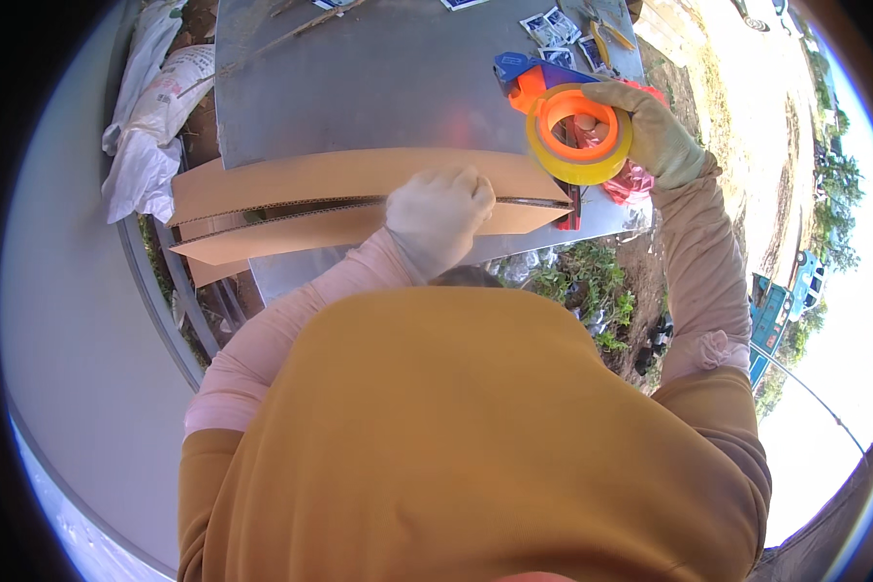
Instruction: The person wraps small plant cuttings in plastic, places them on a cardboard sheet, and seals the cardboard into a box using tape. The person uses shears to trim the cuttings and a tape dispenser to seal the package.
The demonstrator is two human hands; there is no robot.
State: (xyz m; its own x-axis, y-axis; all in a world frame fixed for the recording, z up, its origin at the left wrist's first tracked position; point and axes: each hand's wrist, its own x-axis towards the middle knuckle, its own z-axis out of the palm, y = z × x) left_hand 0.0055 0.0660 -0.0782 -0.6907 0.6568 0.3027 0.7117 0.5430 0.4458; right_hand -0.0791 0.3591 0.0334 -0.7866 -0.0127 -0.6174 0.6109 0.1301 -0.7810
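A brown corrugated cardboard box [284, 178] lies across the metal table in front of me, its two long flap edges nearly meeting along a narrow dark gap. My left hand [440, 214], in a pale glove, is closed over that gap near the right end and grips the flap edges; its fingertips are hidden. In my gloved right hand [644, 124] is a blue and orange tape dispenser [527, 84]. Its roll of yellowish clear packing tape [589, 173] faces me, just above the box's right end. Fingers show through the orange hub.
Small printed packets [551, 28] and yellow-handled scissors or pliers [611, 38] lie at the metal table's [378, 80] far right. Red plastic [629, 183] sits beneath the dispenser. White woven sacks [167, 102] lie left; a grey panel [80, 291] stands nearer. A teal truck [771, 313] is far right.
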